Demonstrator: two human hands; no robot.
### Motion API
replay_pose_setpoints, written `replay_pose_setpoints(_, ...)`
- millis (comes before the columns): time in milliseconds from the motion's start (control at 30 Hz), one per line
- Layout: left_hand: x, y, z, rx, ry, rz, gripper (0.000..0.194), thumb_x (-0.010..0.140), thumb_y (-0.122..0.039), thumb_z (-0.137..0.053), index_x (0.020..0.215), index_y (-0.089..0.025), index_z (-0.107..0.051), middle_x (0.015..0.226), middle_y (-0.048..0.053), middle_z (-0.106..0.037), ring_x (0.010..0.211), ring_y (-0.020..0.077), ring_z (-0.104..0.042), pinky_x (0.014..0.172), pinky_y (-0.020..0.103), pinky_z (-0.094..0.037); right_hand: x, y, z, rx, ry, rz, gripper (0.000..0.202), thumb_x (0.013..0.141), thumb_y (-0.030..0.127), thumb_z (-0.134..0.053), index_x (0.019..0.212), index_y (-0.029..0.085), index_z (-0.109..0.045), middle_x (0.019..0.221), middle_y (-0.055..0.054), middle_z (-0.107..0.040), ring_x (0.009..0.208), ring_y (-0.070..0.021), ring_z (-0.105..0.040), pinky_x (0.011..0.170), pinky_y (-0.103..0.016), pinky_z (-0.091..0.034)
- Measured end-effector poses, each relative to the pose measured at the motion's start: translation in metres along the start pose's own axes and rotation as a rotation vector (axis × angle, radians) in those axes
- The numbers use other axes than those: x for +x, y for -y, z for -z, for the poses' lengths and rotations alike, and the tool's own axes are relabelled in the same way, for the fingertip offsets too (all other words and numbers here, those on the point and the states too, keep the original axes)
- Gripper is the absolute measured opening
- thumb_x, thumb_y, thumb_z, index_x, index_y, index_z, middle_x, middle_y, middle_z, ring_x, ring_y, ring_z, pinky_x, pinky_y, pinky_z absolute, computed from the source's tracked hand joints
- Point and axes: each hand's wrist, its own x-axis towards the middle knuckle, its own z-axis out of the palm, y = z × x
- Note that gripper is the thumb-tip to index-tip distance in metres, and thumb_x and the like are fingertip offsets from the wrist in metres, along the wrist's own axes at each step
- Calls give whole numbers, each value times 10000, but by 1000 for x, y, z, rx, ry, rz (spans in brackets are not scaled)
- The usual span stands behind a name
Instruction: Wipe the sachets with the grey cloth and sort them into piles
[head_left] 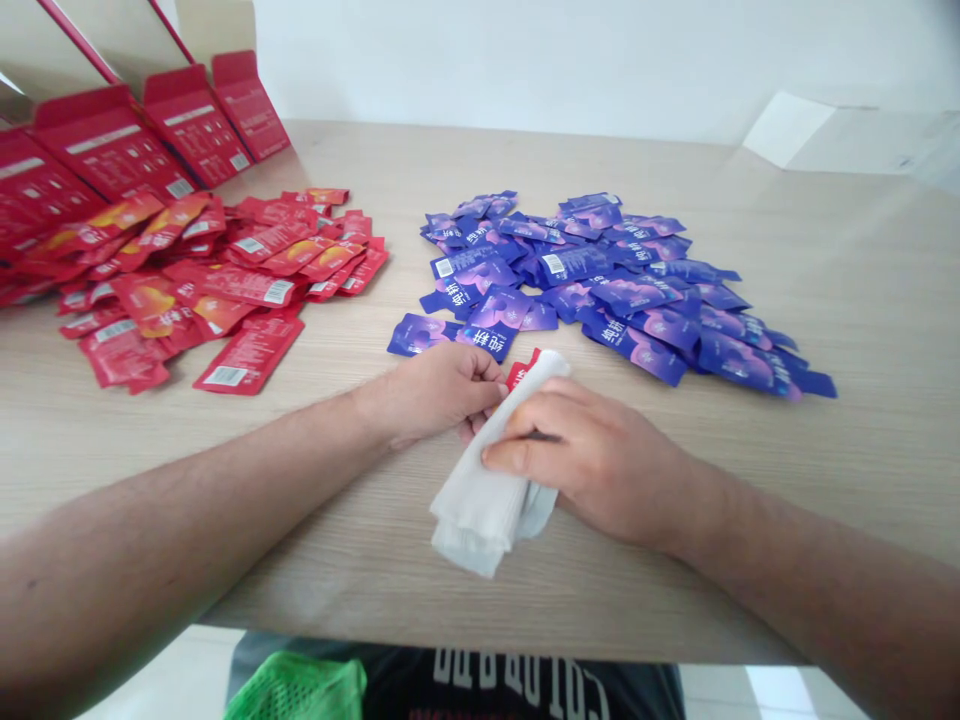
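1. The left hand is above the middle of the surface, toward its near edge. Its fingers are curled, with the thumb and first finger close together at the side of the cloth. The cloth covers part of them, so I cannot tell if they hold something.
2. The right hand holds the cloth, with its thumb and fingers closed upon it. The cloth is white and folded, and its loose lower end points to the near edge.
3. One red packet shows only its end, between the left hand and the top of the cloth. The rest of it is hidden.
4. The purple packets lie in a loose pile between the hands and the far edge, many one over another. The nearest of them are just beside the left hand.
5. The red packets make another pile on the left part of the surface, well apart from the purple ones.
6. Behind this pile, toward the far left corner, the red boxes stand in a row, their flaps open.
7. Near the far edge, on the right, is a white object.
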Motion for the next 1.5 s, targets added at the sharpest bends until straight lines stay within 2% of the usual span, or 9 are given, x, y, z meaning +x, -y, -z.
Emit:
replay_pose_setpoints(233,0,-2,1,-1,-34,27,106,868,-237,-633,774,-189,-626,595,-36,-633,485,94,-585,444,197,-463,-1,-6,1,-25,-44,-92,236,981,216,-584,1175,196,-718,1119,-104,-682,1067,-269,-603,947,-446,-512)
replay_pose_setpoints(400,0,-1,1,-26,33,43,111,892,-241,-617,797,-185,-616,585,-28,-647,480,96,-604,462,199,-499,0,-1,2,55,62,64,218,1009,219,-547,1125,234,-732,1077,-65,-698,1066,-236,-605,987,-408,-497)
replay_pose_setpoints(567,-1,-4,0,-21,-42,70,112,888,-244,-629,800,-176,-624,607,-34,-639,494,85,-601,448,172,-476,-1,-8,2,-8,-29,-88,228,976,213,-595,1164,191,-722,1092,-100,-684,1032,-256,-609,913,-429,-515)
replay_pose_setpoints(733,0,-5,-1,-16,53,73,139,927,-247,-573,809,-180,-605,587,-29,-646,478,98,-616,486,197,-522,1,-4,2,69,67,65,215,1008,221,-553,1124,217,-734,1060,-68,-691,1050,-224,-603,970,-397,-497)
replay_pose_setpoints(900,0,-5,-1,1,6,76,115,901,-229,-602,801,-175,-612,578,-33,-643,462,84,-604,463,167,-500,-1,-11,5,17,-22,-114,196,951,200,-610,1111,174,-720,1071,-106,-674,1037,-259,-603,930,-433,-505)
replay_pose_setpoints(1033,-1,-5,1,-2,82,72,126,908,-246,-588,807,-174,-610,587,-24,-657,494,108,-640,489,196,-540,-1,-13,5,51,43,-22,186,972,198,-576,1098,184,-712,1070,-94,-673,1048,-253,-594,948,-425,-497)
replay_pose_setpoints(1200,0,-2,3,18,129,20,115,892,-251,-604,818,-170,-639,627,-26,-662,511,94,-630,478,173,-522,-1,-22,4,83,-99,-142,196,937,133,-593,1116,151,-671,1110,-110,-673,1065,-252,-605,957,-419,-492)
replay_pose_setpoints(1333,1,0,5,33,178,9,106,890,-240,-587,838,-169,-648,644,-20,-669,542,104,-650,496,176,-527,-1,-27,4,149,-59,-80,201,929,115,-595,1117,151,-657,1151,-109,-667,1107,-242,-597,990,-397,-484)
replay_pose_setpoints(1500,0,-1,4,55,163,3,92,874,-226,-595,825,-167,-646,655,-26,-658,531,92,-623,480,168,-508,-2,-25,4,136,-87,-173,230,919,100,-584,1135,152,-643,1136,-113,-670,1083,-249,-609,974,-409,-492)
